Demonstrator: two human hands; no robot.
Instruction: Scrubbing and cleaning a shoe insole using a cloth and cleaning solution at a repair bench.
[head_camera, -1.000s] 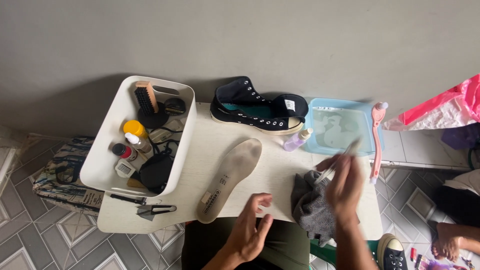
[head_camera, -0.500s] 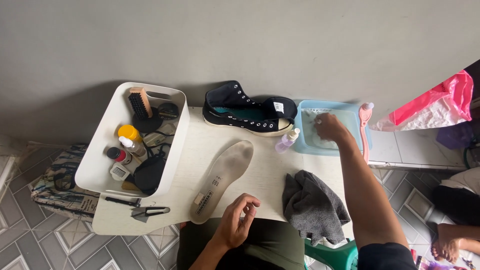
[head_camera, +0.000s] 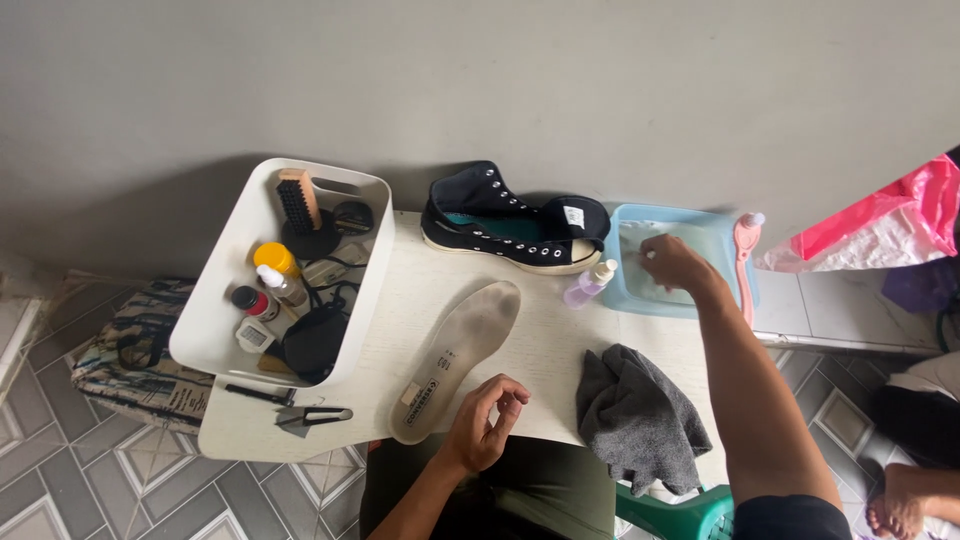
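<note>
Since a moment ago, right hand stays dipped in blue basin, fingers half-curled; left hand rests loosely curled, empty, at table edge.

A home shoe-cleaning corner: low white table on patterned floor tiles, white bin of brushes and polish.

Single head view, steep downward look at table against wall, moderately near.

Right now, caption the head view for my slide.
Right hand dips into blue basin; left hand rests beside grey insole.
</note>
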